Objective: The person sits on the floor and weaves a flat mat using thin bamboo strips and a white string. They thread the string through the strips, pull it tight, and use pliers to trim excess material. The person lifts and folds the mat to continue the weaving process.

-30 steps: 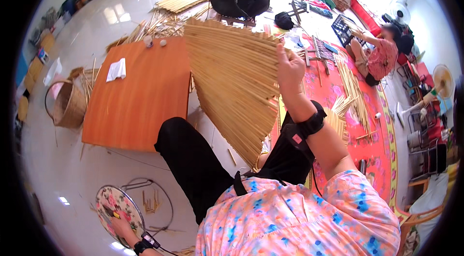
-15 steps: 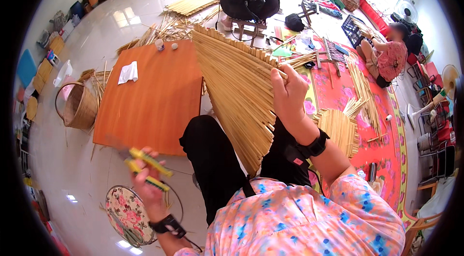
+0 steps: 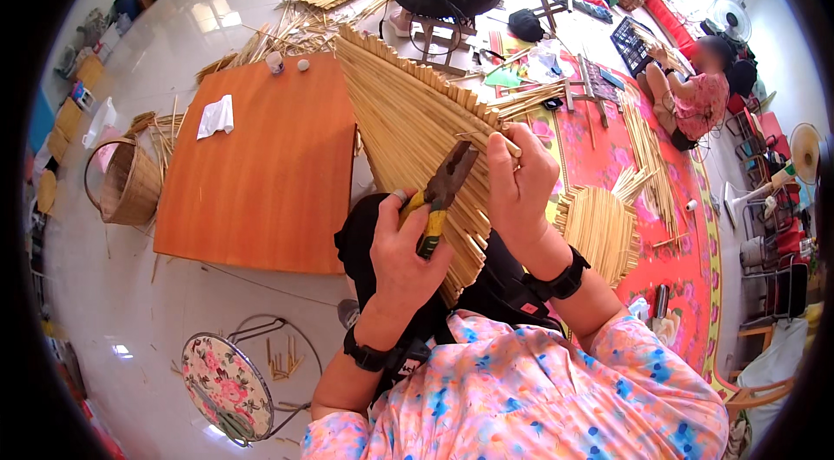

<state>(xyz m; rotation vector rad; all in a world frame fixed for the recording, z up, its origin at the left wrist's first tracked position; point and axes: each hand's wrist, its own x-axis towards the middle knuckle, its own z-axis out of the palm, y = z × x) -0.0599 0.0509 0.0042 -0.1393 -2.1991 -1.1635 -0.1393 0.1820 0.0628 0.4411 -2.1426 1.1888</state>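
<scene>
We're gripping yellow-handled pliers (image 3: 450, 180) in our L hand (image 3: 404, 243), fingers wrapped round the grips; we can't tell if the tips are biting anything. Our R hand (image 3: 523, 186) is pinching the stick panel (image 3: 391, 117) at its upper R edge, thumb & fingers closed. The panel is lying ahead of us, slanting over our L thigh, its sticks running upper L to lower R. R hand is the nearer one, actually touching; L is sitting just in front of it, pliers pointing up-R toward the R fingertips, a thin strip showing btwn.

Labels: a small pink tag (image 3: 528, 309) is showing by the R wrist strap (image 3: 565, 277), too small to read; no brand's showing clearly.

Further out, an orange table (image 3: 252, 182) is standing L of the panel, a floral stool (image 3: 228, 373) is standing lower L, & a rounded stick piece (image 3: 599, 230) is lying R on a red mat (image 3: 695, 286).
</scene>
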